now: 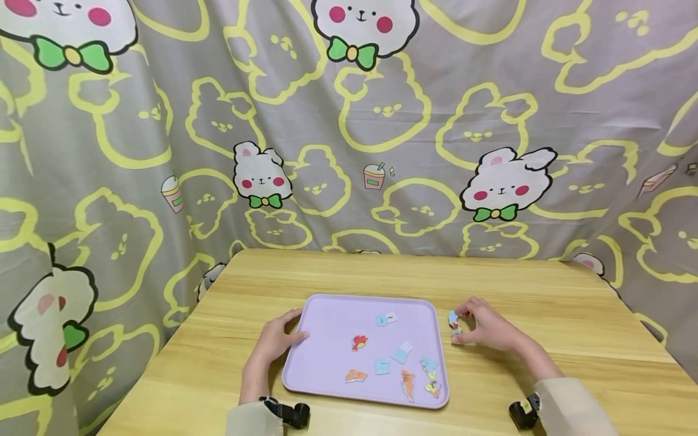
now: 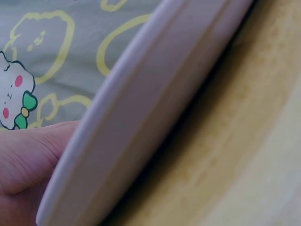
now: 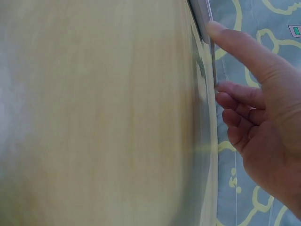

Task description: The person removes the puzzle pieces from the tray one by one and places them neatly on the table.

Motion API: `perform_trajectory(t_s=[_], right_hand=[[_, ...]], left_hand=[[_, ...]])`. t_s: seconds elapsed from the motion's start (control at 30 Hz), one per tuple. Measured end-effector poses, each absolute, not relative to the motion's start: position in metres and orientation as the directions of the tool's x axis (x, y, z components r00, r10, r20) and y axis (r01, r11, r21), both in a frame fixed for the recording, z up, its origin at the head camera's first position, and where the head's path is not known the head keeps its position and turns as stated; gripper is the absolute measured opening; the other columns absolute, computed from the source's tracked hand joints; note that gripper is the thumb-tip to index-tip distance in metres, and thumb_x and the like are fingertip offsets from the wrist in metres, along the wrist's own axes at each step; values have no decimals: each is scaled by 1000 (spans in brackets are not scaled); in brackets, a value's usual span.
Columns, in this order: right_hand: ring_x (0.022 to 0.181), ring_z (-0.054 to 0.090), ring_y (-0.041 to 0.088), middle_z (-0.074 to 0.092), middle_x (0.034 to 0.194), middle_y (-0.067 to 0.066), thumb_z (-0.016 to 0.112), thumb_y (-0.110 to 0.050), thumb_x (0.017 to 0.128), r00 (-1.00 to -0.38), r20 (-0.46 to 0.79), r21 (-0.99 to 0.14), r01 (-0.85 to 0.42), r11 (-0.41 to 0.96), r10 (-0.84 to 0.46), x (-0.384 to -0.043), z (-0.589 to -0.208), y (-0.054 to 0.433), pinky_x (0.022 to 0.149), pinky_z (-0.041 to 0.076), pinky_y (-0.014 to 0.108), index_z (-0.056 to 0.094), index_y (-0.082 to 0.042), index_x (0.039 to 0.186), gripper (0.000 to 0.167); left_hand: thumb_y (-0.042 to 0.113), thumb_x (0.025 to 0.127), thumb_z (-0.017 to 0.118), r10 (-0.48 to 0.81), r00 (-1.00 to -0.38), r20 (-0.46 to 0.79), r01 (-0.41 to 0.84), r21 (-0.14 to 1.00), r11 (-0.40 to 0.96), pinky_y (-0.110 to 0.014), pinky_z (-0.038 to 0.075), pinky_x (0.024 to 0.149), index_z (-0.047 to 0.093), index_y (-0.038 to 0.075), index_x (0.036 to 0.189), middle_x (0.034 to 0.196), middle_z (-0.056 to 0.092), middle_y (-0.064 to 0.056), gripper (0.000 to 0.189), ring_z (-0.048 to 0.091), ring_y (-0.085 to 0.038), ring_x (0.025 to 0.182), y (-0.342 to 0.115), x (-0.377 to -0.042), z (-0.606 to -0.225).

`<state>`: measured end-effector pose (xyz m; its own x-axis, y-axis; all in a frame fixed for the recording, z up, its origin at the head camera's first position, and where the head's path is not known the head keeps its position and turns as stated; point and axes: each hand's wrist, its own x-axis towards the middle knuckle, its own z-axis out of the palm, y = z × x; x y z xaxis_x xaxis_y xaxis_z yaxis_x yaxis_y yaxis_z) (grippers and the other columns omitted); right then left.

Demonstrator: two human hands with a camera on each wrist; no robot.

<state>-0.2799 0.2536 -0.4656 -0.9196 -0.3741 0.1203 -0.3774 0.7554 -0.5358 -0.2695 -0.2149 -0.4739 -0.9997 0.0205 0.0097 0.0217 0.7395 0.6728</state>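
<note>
While two orange pieces (image 1: 408,384) are lying on the near side of the lilac tray (image 1: 319,357), a red piece (image 1: 359,343) is sitting farther in. Left hand (image 1: 271,340) is gripping the tray's left rim, thumb over it. Right hand (image 1: 488,327) is pinching a blue-and-red puzzle piece (image 1: 453,318) just right of the tray. Beyond the wooden table (image 1: 207,357), a patterned curtain (image 1: 327,121) is hanging.
</note>
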Motion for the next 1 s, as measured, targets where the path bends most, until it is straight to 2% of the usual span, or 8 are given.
perform_trajectory(t_s=[0.13,0.47,0.67,0.87,1.0], right_hand=[[102,50,18,58,105,3,84,-44,72,-914,102,-526,-384,759,-392,-280,-466,255,88,49,36,63,-1,113,62],[99,50,18,57,103,1,84,-44,72,-903,94,-474,-412,779,-420,-278,-463,253,86,49,39,64,-1,111,61],[103,52,22,58,105,2,85,-47,69,-907,98,-450,-408,794,-411,-278,-464,254,94,49,48,64,-1,113,68],[109,53,27,58,110,6,84,-47,70,-910,96,-491,-395,776,-402,-276,-465,255,98,47,55,62,1,119,72],[108,53,25,59,113,7,82,-47,73,-909,124,-507,-402,762,-397,-274,-464,255,94,50,49,61,1,122,71]], left_hand=[[20,85,76,24,-1000,17,29,669,743,-58,36,115,55,9,140,147,48,-24,59,42,-44,139,-214,-270,-475],[20,86,75,30,-999,29,42,667,743,-57,37,114,55,8,139,146,49,-24,58,43,-44,138,-215,-271,-477],[20,86,75,29,-999,23,37,669,743,-58,36,114,55,8,139,146,49,-23,58,43,-44,137,-215,-269,-477],[19,86,75,26,-999,23,35,669,743,-58,37,114,55,8,139,146,49,-24,58,43,-44,137,-216,-269,-477],[19,86,75,23,-1000,20,30,670,742,-58,36,114,55,9,139,147,48,-24,58,42,-44,138,-216,-270,-477]])
